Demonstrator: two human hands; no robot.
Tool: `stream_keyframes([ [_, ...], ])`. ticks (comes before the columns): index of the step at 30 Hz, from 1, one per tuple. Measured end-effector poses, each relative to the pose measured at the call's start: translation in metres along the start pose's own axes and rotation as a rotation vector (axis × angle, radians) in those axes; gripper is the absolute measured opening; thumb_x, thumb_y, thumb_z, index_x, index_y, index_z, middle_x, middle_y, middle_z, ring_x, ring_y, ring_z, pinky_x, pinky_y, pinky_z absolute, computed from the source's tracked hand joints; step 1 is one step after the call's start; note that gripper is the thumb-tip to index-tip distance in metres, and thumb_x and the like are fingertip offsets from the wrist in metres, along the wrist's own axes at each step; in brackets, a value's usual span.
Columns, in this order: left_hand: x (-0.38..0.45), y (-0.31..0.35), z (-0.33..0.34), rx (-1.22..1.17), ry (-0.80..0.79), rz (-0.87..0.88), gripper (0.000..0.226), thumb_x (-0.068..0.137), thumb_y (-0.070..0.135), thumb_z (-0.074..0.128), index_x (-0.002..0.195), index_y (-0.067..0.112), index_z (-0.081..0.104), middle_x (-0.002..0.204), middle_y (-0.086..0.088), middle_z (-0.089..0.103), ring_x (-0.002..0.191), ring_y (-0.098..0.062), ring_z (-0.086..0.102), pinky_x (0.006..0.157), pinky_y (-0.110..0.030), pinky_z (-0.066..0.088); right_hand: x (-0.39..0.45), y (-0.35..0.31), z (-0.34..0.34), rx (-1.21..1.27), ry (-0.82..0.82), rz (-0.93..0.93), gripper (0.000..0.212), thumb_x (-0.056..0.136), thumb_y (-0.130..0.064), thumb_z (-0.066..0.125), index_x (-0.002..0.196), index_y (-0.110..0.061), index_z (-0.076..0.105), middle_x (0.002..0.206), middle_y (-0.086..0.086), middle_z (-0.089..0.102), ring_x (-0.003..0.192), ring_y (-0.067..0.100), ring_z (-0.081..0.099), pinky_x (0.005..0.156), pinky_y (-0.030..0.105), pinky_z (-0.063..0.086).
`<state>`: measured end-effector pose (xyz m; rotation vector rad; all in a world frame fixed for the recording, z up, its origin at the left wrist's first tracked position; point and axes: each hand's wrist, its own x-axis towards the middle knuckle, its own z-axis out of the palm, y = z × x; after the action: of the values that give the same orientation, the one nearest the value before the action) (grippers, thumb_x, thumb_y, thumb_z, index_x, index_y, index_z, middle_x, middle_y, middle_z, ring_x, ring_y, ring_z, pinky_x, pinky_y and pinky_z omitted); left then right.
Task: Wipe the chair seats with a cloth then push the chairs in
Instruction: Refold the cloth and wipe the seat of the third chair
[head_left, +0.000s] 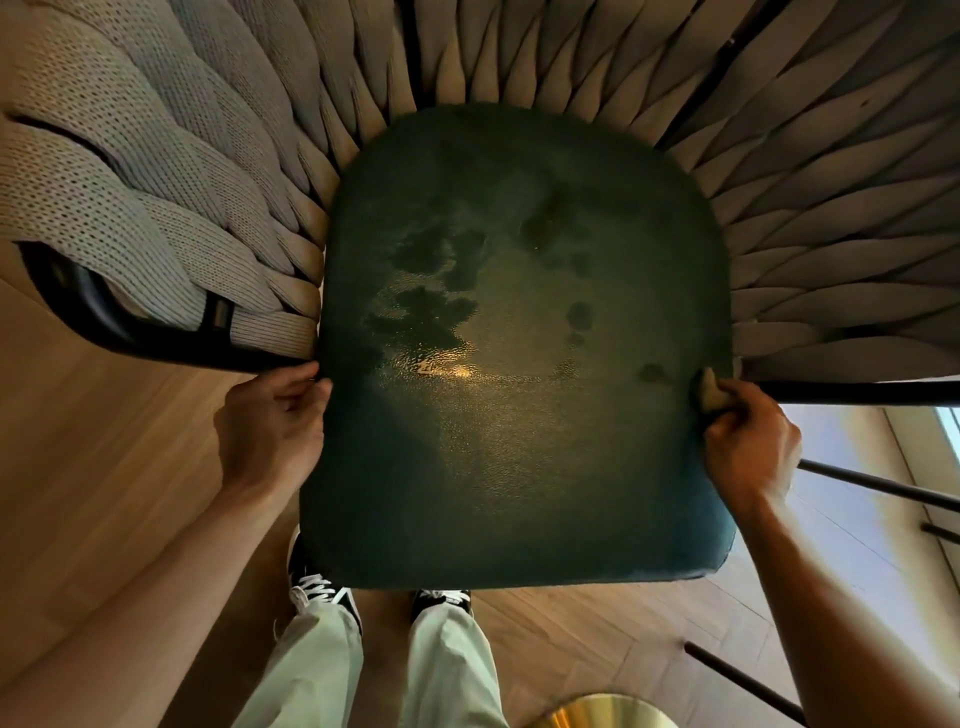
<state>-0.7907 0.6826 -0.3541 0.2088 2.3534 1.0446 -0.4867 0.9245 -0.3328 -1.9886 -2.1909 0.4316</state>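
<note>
the chair (519, 156) is seen from above, with a back of woven grey-beige straps curving around a dark teal seat (519, 415). the seat has a rounded rear edge and a pebbled surface, on which darker blotches and a bright glint of light are seen. a small tan cloth (711, 389) is bunched at the seat's right edge.

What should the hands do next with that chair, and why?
Probably sweep the cloth in the right hand leftward across the seat: dark blotches still mark its middle, and the left hand grips the opposite edge to steady it.
</note>
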Motion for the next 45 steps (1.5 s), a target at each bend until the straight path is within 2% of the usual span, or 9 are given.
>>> stream_keyframes([
  [4,0.002,-0.002,0.001,-0.043,0.006,-0.017,0.029,0.088,0.014,0.067,0.118,0.010,0.067,0.095,0.003,0.066,0.075,0.000,0.059,0.057,-0.005,0.047,-0.017,-0.015,0.011,0.094,0.006,-0.072,0.039,0.078,0.003,0.050,0.108,-0.014,0.069,0.102,0.013,0.069,0.094,0.034,0.060,0.084,0.040,0.046],
  [13,0.005,-0.003,-0.004,-0.158,-0.050,-0.123,0.027,0.087,0.019,0.068,0.114,0.018,0.068,0.086,0.015,0.064,0.080,0.004,0.060,0.067,-0.011,0.043,-0.096,-0.130,0.074,0.267,-0.080,-0.474,0.038,0.072,0.001,0.058,0.102,-0.018,0.071,0.095,0.005,0.068,0.087,0.022,0.062,0.075,0.039,0.054],
  [15,0.006,-0.001,-0.005,-0.238,-0.064,-0.182,0.017,0.092,0.028,0.061,0.106,0.021,0.070,0.086,0.015,0.065,0.082,0.003,0.061,0.067,-0.012,0.045,-0.119,-0.165,0.084,0.310,-0.120,-0.523,0.039,0.072,0.004,0.062,0.103,-0.018,0.071,0.093,0.005,0.068,0.085,0.022,0.063,0.070,0.038,0.056],
  [18,0.005,0.008,-0.008,-0.450,-0.073,-0.316,0.037,0.100,0.043,0.040,0.096,0.020,0.069,0.085,0.008,0.069,0.079,-0.002,0.065,0.062,-0.012,0.047,-0.150,-0.214,0.101,0.314,-0.197,-0.577,0.040,0.074,0.003,0.064,0.107,-0.018,0.068,0.094,0.006,0.068,0.085,0.026,0.063,0.065,0.042,0.057],
  [23,0.001,0.012,-0.013,-0.627,-0.092,-0.394,0.034,0.098,0.042,0.044,0.098,0.018,0.068,0.087,0.004,0.071,0.075,-0.003,0.068,0.064,-0.018,0.051,-0.169,-0.257,0.122,0.292,-0.141,-0.616,0.022,0.076,-0.014,0.072,0.098,-0.017,0.071,0.083,0.001,0.068,0.080,0.024,0.062,0.064,0.033,0.046],
  [26,0.003,0.007,-0.012,-0.508,-0.128,-0.328,0.035,0.098,0.044,0.045,0.105,0.019,0.069,0.094,0.002,0.072,0.083,-0.007,0.070,0.066,-0.018,0.053,-0.163,-0.246,0.120,0.174,-0.099,-0.694,0.021,0.079,-0.017,0.066,0.099,-0.017,0.070,0.083,0.000,0.067,0.081,0.023,0.061,0.070,0.032,0.042],
  [31,0.004,0.005,-0.005,-0.166,-0.083,-0.174,0.045,0.083,0.060,0.058,0.112,0.028,0.068,0.100,0.006,0.071,0.095,-0.014,0.066,0.092,-0.043,0.052,-0.132,-0.201,0.099,0.137,-0.124,-0.584,0.034,0.067,-0.005,0.065,0.098,-0.015,0.069,0.089,0.005,0.067,0.084,0.031,0.063,0.065,0.042,0.054],
  [36,-0.006,0.013,0.006,0.175,-0.030,0.042,0.043,0.090,0.030,0.064,0.129,0.014,0.059,0.114,-0.008,0.065,0.099,-0.018,0.062,0.080,-0.021,0.039,-0.086,-0.128,0.069,0.103,-0.083,-0.486,0.037,0.069,0.000,0.062,0.101,-0.016,0.071,0.097,0.011,0.069,0.083,0.033,0.064,0.067,0.043,0.056],
  [45,-0.008,0.015,0.011,0.242,0.054,0.076,0.040,0.092,0.030,0.060,0.125,0.009,0.058,0.111,-0.012,0.064,0.096,-0.026,0.062,0.075,-0.029,0.042,-0.009,-0.020,0.010,-0.050,-0.068,-0.193,0.043,0.075,-0.011,0.046,0.111,-0.015,0.069,0.105,0.013,0.066,0.095,0.037,0.058,0.076,0.040,0.048],
])
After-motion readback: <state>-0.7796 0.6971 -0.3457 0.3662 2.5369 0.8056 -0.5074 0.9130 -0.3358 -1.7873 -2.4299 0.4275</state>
